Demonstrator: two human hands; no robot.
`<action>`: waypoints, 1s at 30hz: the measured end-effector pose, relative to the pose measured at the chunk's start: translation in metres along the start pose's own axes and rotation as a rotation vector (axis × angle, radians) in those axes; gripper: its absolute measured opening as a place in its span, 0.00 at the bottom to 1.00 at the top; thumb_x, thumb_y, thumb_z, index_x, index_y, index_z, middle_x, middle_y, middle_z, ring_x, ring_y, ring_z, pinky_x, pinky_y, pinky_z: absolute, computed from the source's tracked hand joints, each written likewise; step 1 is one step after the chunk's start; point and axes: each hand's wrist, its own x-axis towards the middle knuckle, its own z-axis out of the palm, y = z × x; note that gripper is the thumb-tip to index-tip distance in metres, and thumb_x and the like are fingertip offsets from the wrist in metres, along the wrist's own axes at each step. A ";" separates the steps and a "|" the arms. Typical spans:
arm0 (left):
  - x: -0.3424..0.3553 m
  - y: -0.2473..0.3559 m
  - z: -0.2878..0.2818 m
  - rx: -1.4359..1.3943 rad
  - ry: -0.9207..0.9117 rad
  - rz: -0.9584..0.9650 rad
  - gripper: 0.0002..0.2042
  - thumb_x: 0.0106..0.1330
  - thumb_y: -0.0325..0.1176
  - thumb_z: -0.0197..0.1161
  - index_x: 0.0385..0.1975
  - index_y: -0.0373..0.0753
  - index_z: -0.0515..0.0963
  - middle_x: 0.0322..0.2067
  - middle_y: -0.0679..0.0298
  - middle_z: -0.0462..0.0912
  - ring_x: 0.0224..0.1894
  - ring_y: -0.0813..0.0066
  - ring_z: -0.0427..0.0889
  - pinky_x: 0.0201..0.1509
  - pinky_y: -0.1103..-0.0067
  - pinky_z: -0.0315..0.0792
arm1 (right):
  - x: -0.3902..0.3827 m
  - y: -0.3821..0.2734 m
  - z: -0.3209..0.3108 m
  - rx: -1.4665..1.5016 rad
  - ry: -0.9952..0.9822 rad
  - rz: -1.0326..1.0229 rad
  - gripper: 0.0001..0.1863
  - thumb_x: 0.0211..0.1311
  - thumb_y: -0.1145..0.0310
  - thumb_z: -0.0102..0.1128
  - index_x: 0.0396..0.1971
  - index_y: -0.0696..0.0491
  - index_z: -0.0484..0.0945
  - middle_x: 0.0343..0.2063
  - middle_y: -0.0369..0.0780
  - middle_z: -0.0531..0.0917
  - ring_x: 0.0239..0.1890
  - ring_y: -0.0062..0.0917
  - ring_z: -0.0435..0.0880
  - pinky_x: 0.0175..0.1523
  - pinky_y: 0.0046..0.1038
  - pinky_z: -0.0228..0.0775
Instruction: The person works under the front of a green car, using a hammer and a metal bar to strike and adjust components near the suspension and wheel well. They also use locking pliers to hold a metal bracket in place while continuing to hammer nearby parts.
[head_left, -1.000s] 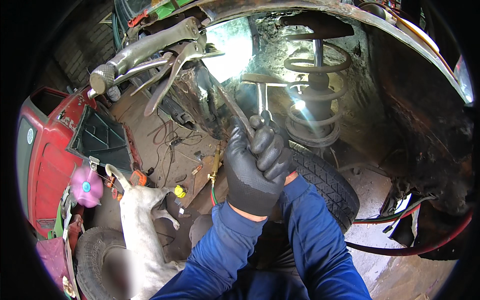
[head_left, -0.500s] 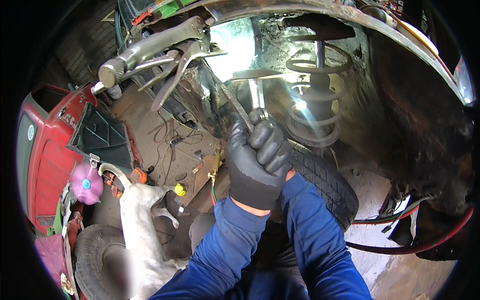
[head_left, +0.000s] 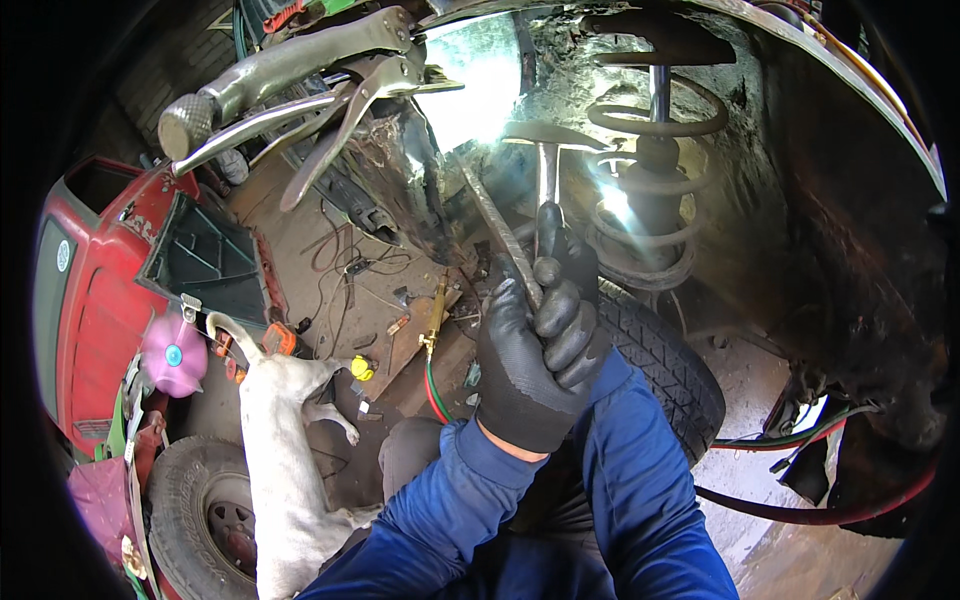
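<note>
My left hand (head_left: 535, 370), in a black glove, is closed around a flat metal bar (head_left: 492, 215) that looks like a chisel. The bar slants up and left, its tip apart from the rusty body panel (head_left: 395, 165). Just behind, my right hand (head_left: 570, 262), also gloved and partly hidden by the left, grips a hammer (head_left: 548, 172) upright. The hammer's narrow steel head sits near the brightly lit wheel well. Locking pliers (head_left: 385, 80) are clamped at the panel's upper edge, handles reaching left.
A coil spring (head_left: 655, 122) stands beyond my hands, with a tyre (head_left: 665, 365) below. A brass torch (head_left: 437, 315) with red and green hoses lies left. A white dog (head_left: 285, 440), a loose wheel (head_left: 200, 510), a pink fan (head_left: 174, 352) and a red vehicle (head_left: 100, 300) are farther left.
Both hands have shifted slightly right and down with the bar and hammer. The bar's tip has come away from the rusty panel, and more of the bar shows.
</note>
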 end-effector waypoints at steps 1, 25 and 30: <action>0.000 0.000 -0.001 0.003 -0.005 0.008 0.16 0.88 0.47 0.44 0.49 0.41 0.73 0.23 0.72 0.63 0.14 0.84 0.56 0.14 0.81 0.52 | -0.002 0.000 0.004 -0.194 0.078 -0.092 0.25 0.85 0.47 0.53 0.40 0.56 0.83 0.24 0.33 0.80 0.25 0.17 0.77 0.33 0.26 0.71; 0.019 0.036 -0.006 -0.119 -0.081 -0.045 0.17 0.88 0.44 0.43 0.49 0.37 0.74 0.23 0.72 0.64 0.15 0.84 0.57 0.15 0.80 0.55 | 0.018 0.006 0.002 -0.687 0.350 -0.353 0.28 0.83 0.45 0.59 0.37 0.59 0.85 0.27 0.36 0.86 0.27 0.19 0.82 0.36 0.29 0.75; 0.016 0.037 -0.002 -0.098 -0.017 -0.034 0.18 0.89 0.44 0.42 0.50 0.35 0.74 0.23 0.72 0.64 0.14 0.85 0.55 0.13 0.82 0.55 | 0.019 0.011 -0.005 -0.738 0.197 -0.504 0.24 0.84 0.50 0.58 0.40 0.58 0.86 0.28 0.34 0.86 0.29 0.18 0.81 0.37 0.28 0.74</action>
